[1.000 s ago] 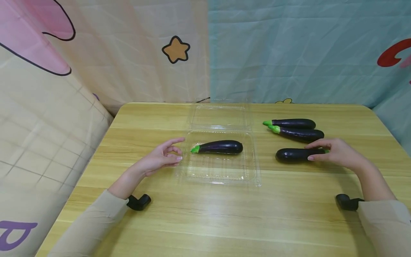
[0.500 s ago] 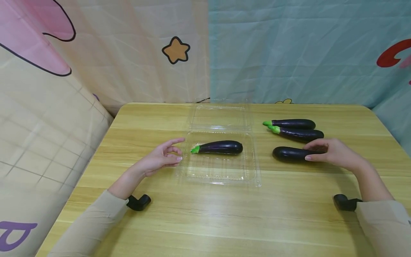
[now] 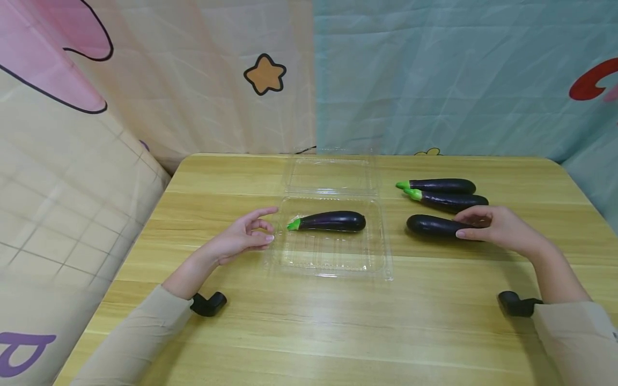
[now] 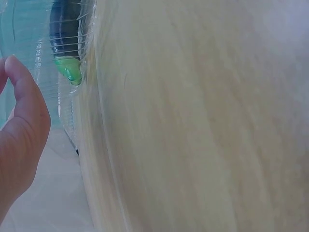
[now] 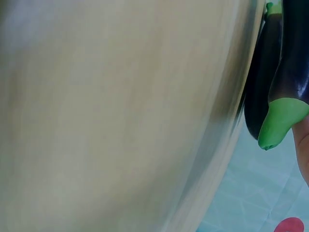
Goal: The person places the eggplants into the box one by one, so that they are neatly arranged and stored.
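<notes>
In the head view, my right hand (image 3: 504, 228) pinches the stem end of a dark purple eggplant (image 3: 429, 226) between thumb and fingers. Its green cap is covered by the hand there, but the right wrist view shows the held eggplant's green cap (image 5: 285, 116). A clear plastic clamshell container (image 3: 333, 254) lies with its lid (image 3: 330, 176) folded back. One eggplant (image 3: 333, 221) lies inside, stem to the left. My left hand (image 3: 236, 238) is beside the container's left edge, fingers loosely bent with nothing in them; whether it touches the edge I cannot tell.
Two more eggplants (image 3: 451, 201) lie side by side behind the held one, stems to the left. The wooden table (image 3: 309, 332) reaches back to a printed cloth curtain (image 3: 415, 80). A black wrist-mounted piece (image 3: 519, 304) juts from each sleeve.
My right hand has shifted slightly left and away from me with the eggplant, whose blunt end has swung a little toward the back. My left hand has stayed put.
</notes>
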